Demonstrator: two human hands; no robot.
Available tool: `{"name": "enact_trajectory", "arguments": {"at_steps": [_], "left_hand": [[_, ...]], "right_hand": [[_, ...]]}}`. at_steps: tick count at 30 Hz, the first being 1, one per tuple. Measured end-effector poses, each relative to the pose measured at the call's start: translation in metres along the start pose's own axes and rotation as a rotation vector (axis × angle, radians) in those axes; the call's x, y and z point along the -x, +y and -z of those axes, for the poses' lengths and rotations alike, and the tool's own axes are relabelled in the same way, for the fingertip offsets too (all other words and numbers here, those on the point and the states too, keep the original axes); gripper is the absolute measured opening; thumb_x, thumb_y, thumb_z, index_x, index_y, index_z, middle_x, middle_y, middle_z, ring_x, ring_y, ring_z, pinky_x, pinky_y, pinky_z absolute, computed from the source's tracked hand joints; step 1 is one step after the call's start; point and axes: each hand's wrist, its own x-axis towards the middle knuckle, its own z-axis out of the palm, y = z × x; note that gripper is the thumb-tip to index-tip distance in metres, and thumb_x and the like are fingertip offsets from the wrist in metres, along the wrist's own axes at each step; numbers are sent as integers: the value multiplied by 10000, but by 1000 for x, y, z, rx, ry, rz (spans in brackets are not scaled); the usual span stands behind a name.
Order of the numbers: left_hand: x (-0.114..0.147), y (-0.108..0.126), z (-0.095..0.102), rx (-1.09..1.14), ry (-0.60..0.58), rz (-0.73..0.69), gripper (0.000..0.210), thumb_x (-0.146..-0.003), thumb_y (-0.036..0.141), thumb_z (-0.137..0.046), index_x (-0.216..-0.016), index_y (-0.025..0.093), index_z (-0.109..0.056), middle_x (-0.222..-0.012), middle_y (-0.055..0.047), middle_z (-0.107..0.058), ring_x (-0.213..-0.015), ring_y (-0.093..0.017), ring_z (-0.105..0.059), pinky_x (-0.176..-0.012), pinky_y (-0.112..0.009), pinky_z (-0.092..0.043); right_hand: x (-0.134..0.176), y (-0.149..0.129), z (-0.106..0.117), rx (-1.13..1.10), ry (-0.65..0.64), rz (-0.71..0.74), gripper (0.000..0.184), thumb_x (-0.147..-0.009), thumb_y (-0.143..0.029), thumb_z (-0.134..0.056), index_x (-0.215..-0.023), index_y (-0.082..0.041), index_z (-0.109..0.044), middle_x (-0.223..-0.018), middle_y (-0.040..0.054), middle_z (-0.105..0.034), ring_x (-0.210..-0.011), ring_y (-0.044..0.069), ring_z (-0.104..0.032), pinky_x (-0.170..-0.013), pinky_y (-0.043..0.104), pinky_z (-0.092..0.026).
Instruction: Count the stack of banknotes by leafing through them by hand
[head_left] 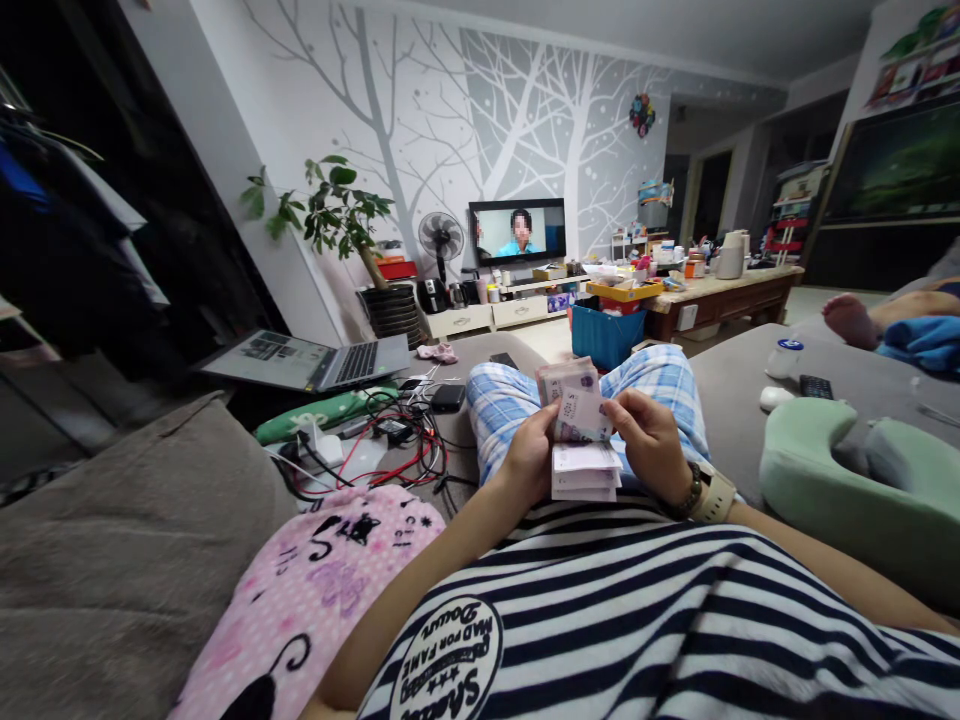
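Note:
A fanned stack of banknotes (564, 382) marked with the figure 5 is gripped in my left hand (534, 445), thumb on top, over my lap. My right hand (646, 435) pinches the right edge of the front banknote (583, 412) between thumb and fingers. Just below both hands, several folded white paper pieces (585, 472) lie in a stepped pile against my striped shirt; whether they join the notes above cannot be made out. A watch and a beaded bracelet sit on my right wrist.
On my left are an open laptop (315, 362), tangled cables (405, 430) and a pink blanket (337, 570). A green neck pillow (847, 500), white mouse (776, 398) and lidded jar (784, 358) rest on the right. Another person's foot (851, 320) shows at far right. A blue box (606, 335) stands ahead.

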Motion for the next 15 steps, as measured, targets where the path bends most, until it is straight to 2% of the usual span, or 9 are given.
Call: {"name": "enact_trajectory", "arguments": {"at_steps": [5, 11, 15], "left_hand": [[5, 3, -3, -69, 9, -28, 259, -826, 208, -553, -1015, 100, -694, -808, -75, -748, -801, -249, -703, -783, -352, -548], [2, 1, 3, -81, -81, -18, 229, -789, 222, -597, -966, 113, -691, -767, -65, -733, -754, -235, -695, -736, -330, -541], [1, 1, 5, -68, -90, -5, 231, -790, 236, -605, -966, 113, -690, -769, -69, -731, -733, -229, -695, -725, -327, -543]], "right_hand": [[2, -7, 1, 41, -44, 98, 261, -910, -328, -547, -685, -199, -518, -582, -42, -451, -548, 111, -386, -535, 256, -325], [2, -11, 2, 93, -61, 142, 226, -912, -305, -551, -713, -198, -534, -600, -41, -473, -557, 110, -400, -540, 251, -335], [2, -12, 2, 94, -72, 156, 213, -918, -295, -542, -728, -200, -536, -605, -40, -484, -563, 111, -415, -547, 249, -346]]}}
